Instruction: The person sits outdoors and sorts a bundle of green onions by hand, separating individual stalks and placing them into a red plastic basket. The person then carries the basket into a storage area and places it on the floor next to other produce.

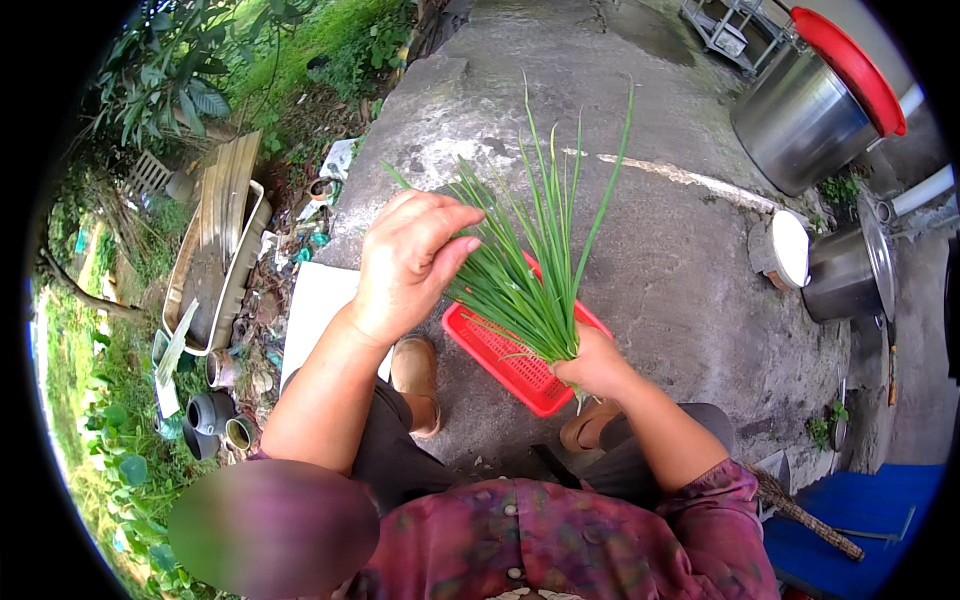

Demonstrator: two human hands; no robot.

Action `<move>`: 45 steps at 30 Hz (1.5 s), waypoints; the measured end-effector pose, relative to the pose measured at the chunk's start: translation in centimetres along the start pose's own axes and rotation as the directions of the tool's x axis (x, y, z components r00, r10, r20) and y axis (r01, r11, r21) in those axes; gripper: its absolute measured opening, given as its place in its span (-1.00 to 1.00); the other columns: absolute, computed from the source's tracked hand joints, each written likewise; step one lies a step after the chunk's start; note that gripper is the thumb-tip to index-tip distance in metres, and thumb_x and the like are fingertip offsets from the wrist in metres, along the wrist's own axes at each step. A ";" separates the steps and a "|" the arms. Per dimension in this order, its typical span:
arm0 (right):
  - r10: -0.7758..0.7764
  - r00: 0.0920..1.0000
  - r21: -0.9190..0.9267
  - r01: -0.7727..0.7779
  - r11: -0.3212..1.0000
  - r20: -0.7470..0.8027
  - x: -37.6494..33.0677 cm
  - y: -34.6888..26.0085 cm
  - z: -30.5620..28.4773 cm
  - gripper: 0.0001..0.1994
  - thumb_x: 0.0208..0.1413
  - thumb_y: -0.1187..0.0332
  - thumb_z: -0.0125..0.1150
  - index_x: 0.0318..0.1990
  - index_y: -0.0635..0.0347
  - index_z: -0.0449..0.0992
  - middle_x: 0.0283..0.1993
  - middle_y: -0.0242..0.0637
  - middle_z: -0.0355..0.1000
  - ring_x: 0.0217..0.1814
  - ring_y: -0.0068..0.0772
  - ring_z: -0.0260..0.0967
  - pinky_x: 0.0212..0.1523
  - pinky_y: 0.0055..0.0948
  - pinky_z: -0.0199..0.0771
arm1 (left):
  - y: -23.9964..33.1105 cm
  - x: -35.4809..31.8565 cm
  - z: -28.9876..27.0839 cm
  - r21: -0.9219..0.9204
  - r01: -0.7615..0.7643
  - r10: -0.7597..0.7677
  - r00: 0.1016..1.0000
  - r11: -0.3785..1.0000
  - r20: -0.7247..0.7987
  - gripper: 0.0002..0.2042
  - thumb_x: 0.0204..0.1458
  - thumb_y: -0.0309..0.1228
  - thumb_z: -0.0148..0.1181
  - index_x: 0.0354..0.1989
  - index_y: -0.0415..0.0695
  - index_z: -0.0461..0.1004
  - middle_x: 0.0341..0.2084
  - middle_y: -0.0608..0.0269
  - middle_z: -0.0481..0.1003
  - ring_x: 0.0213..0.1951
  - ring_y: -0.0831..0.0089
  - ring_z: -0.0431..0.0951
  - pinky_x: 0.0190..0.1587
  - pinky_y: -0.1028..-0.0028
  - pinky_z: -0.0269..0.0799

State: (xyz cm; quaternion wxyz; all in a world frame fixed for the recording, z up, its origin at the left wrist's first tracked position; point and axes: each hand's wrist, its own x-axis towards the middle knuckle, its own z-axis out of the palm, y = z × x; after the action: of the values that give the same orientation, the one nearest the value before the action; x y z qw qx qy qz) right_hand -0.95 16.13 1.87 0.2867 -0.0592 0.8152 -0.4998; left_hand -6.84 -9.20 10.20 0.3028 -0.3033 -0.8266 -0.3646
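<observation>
Mostly we see our own arms over a concrete floor, and several things stay hard to read. Our lap hides the near ground, a blurred patch covers the lower left, and the picture's dark rim cuts off the steel pot with its red lid at upper right. A second pot and a white round thing sit below it, both partly cut by the rim. At lower right a blue shape and a broom head are only partly in view. Clutter on the left edge, jars and a trough among plants, is too small to sort out.

Our right hand is closed around the base of the chives, fingers wrapped tight so that the stems' lower ends are hidden inside the fist; a short bit pokes out below it. The blades fan up and away from those fingers, tips well above them.

Our left hand sits at the left side of the fan, fingers bent and drawn close together, tips touching the outer blades. Whether they pinch one blade or merely rest against them, we cannot tell, since the back of the hand faces us.

A red basket lies on the floor beneath the chives, between the two hands, its far part hidden behind the leaves. Two sandalled feet show just below the basket.
</observation>
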 end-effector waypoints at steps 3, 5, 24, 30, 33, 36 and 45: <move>-0.038 0.999 -0.115 0.041 0.993 0.033 -0.6 -0.7 0.6 -0.59 -0.20 0.50 0.14 -0.08 0.22 0.37 -0.24 -0.05 0.45 -0.16 -0.15 0.43 -0.13 -0.30 0.37 | -0.4 -0.1 -0.1 0.074 0.008 -0.007 1.000 0.997 -0.016 -0.75 -0.29 -0.52 0.32 -0.34 -0.17 0.52 -0.46 0.21 0.47 -0.34 0.24 0.47 -0.30 0.37 0.38; -0.044 0.997 -0.176 0.056 0.983 0.069 -0.6 -0.8 0.8 -0.59 -0.21 0.50 0.13 -0.08 0.22 0.37 -0.23 -0.01 0.45 -0.14 -0.07 0.42 -0.13 -0.26 0.37 | -0.7 -0.1 -0.3 0.098 0.006 -0.008 1.000 0.995 0.018 -0.71 -0.31 -0.50 0.33 -0.30 -0.15 0.51 -0.37 0.23 0.47 -0.24 0.22 0.46 -0.19 0.31 0.35; -0.074 0.977 -0.400 0.151 0.904 0.201 -0.1 2.4 1.6 -0.59 -0.27 0.48 0.18 -0.13 0.27 0.38 -0.25 0.02 0.44 -0.17 0.03 0.42 -0.20 -0.23 0.40 | -5.2 -0.6 -1.7 0.226 -0.024 -0.092 0.867 0.974 0.489 -0.90 -0.15 -0.48 0.23 -0.42 -0.09 0.48 -0.50 0.25 0.45 -0.27 0.25 0.46 -0.04 0.25 0.18; -0.058 0.980 -0.290 0.113 0.950 0.191 -0.4 1.2 1.6 -0.58 -0.24 0.53 0.18 -0.09 0.26 0.37 -0.25 -0.01 0.45 -0.15 -0.05 0.44 -0.16 -0.28 0.39 | -5.1 -0.8 -0.7 0.215 0.229 -0.293 0.893 0.949 0.342 -0.91 -0.05 -0.42 0.13 -0.45 -0.18 0.45 -0.52 0.08 0.46 -0.36 0.11 0.48 -0.25 0.26 0.33; -0.043 0.983 -0.299 0.096 0.949 0.179 -0.5 0.7 1.4 -0.57 -0.23 0.55 0.17 -0.08 0.25 0.37 -0.26 -0.03 0.46 -0.15 -0.09 0.45 -0.15 -0.30 0.38 | -5.7 -1.2 -0.2 0.084 0.462 -0.469 0.859 0.883 0.208 -0.91 0.00 -0.45 0.12 -0.42 -0.21 0.43 -0.55 0.18 0.43 -0.41 0.31 0.45 -0.31 0.38 0.33; -0.058 0.983 -0.219 0.096 0.971 0.176 -0.7 0.5 1.5 -0.56 -0.23 0.55 0.18 -0.06 0.22 0.37 -0.26 -0.06 0.47 -0.16 -0.17 0.45 -0.15 -0.32 0.38 | -8.4 -1.6 -0.8 -0.240 0.618 -0.630 0.776 0.749 0.032 -0.91 0.03 -0.46 0.09 -0.38 -0.22 0.47 -0.55 0.22 0.48 -0.44 0.51 0.44 -0.34 0.47 0.35; -0.099 0.986 -0.258 0.131 0.957 0.134 -1.1 0.5 0.3 -0.54 -0.24 0.51 0.20 -0.05 0.23 0.36 -0.24 0.03 0.45 -0.14 0.03 0.42 -0.17 -0.24 0.39 | -16.1 -7.4 -14.4 -0.897 0.298 -0.928 -0.080 0.327 -0.365 -0.56 0.18 -0.32 -0.09 0.21 -0.20 0.15 0.12 0.03 0.27 0.12 0.25 0.30 0.16 0.13 0.10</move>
State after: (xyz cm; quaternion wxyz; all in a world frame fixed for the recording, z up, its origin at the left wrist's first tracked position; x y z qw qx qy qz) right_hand 0.23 16.61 1.78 0.2950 -0.1744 0.8513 -0.3973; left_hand -9.74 -31.45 6.10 0.3585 0.3358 -0.3884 -0.7797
